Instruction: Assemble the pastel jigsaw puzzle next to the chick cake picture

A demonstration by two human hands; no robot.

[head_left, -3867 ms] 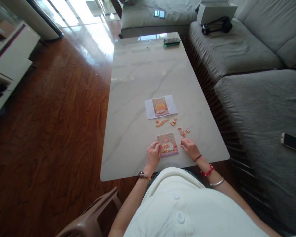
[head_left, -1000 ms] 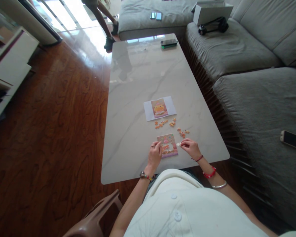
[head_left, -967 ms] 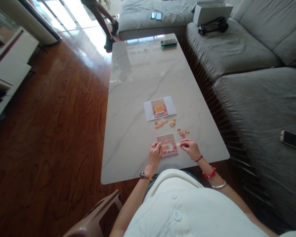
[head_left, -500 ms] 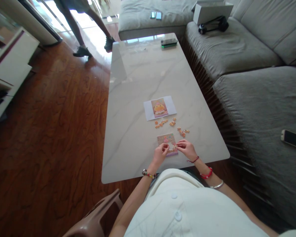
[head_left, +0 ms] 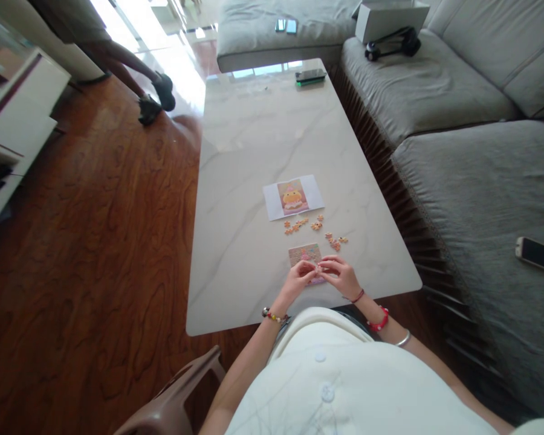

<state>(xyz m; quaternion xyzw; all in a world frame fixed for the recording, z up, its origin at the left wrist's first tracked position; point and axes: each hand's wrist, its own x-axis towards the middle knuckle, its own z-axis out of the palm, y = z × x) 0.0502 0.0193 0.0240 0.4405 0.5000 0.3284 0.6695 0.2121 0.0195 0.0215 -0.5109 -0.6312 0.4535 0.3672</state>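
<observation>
A partly assembled jigsaw puzzle lies near the table's front edge, its lower part covered by my hands. My left hand is closed over the left side of it, with thumb and fingers pinched; whatever they hold is hidden. From the right, my right hand is closed in a pinch on a small pale puzzle piece at its fingertips, almost touching the left fingers. Loose orange puzzle pieces lie just beyond my right hand. More loose pieces lie below a paper sheet printed with a yellow cartoon figure.
The white marbled table has a phone on something green at its far end. A grey sofa runs along the right, with another phone on it. A plastic stool stands front left. Another person's legs are at far left.
My two hands have come closer together over the puzzle, the right one moving left with the piece. The other person has stepped left, away from the table.
</observation>
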